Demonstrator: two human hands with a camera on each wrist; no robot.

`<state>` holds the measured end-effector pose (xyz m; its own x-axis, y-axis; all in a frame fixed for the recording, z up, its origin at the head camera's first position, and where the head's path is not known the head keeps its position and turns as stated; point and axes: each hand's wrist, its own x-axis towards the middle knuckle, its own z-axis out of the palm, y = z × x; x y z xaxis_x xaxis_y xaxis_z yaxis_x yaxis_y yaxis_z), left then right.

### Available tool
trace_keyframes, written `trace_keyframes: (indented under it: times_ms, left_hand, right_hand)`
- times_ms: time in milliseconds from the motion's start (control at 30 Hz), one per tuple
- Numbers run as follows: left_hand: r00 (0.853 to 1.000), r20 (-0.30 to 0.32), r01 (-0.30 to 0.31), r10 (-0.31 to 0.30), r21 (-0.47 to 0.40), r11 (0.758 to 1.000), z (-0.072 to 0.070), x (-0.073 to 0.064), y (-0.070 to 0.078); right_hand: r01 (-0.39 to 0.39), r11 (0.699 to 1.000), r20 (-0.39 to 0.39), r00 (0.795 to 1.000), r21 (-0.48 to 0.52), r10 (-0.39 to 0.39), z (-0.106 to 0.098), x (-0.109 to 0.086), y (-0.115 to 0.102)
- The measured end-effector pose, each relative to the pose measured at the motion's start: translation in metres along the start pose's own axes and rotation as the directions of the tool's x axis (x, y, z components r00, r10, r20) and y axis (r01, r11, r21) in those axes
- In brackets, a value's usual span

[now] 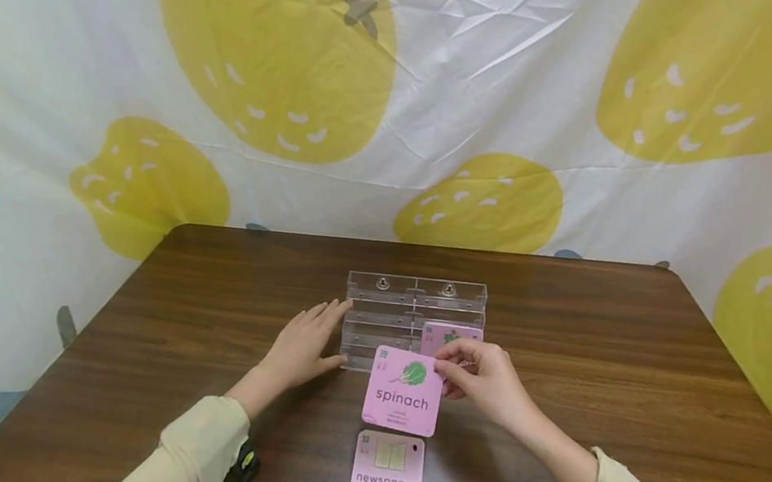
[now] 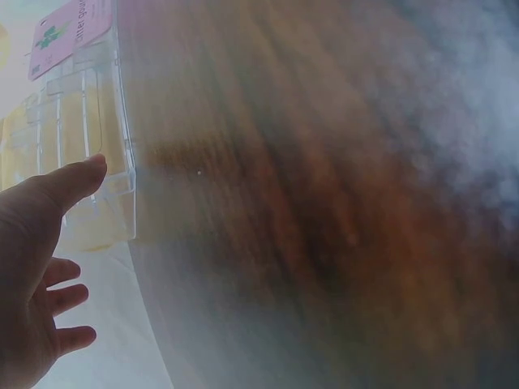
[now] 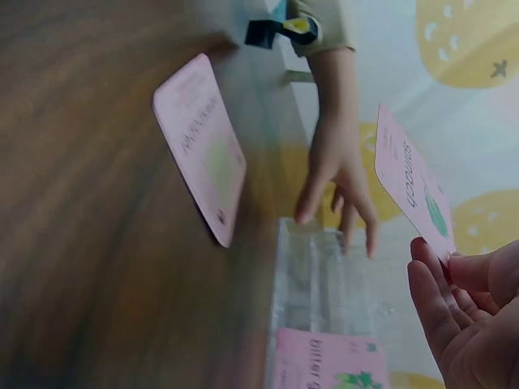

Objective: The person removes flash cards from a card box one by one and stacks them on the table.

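Brown counter [image 1: 610, 330] below, and the left hand [image 1: 300, 348], fingers spread, seemingly steadies the clear rack [image 1: 377, 330] from nine o'clock, while the right hand [image 1: 488, 383] edge-pinches the spinach card [image 1: 399, 412] at six, likely keeping it readable!

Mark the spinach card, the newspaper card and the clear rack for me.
Spinach card [image 1: 403, 392]: head view, middle of its printed front.
Newspaper card [image 1: 387, 472]: head view, middle of its printed front.
Clear rack [image 1: 413, 311]: head view, on its central divider.

Pink spinach card [image 1: 399, 414], brown wood-grain table [image 1: 198, 313], yellow-patterned curtain [image 1: 434, 108]
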<state>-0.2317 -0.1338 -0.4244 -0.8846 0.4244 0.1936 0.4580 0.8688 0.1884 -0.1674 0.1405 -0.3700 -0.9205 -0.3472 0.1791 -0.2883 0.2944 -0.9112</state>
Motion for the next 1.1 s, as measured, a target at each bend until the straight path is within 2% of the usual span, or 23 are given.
trace_keyframes:
  times_ms: [333, 633, 1100]
  left_hand:
    - [1.0, -0.015, -0.022, 0.022, 0.013, 1.0, 0.001, 0.0, -0.001]
    - [1.0, -0.012, -0.019, 0.019, 0.014, 1.0, 0.002, 0.001, -0.001]
    - [1.0, -0.017, -0.02, 0.02, 0.014, 1.0, 0.002, 0.001, -0.002]
  right_hand:
    - [-0.091, 0.995, 0.095, 0.992, 0.047, 0.086, 0.022, -0.015, 0.016]
    - [-0.191, 0.978, 0.185, 0.968, 0.086, 0.173, 0.032, -0.025, 0.028]
    - [-0.262, 0.961, 0.225, 0.945, 0.09, 0.237, 0.043, -0.03, 0.043]
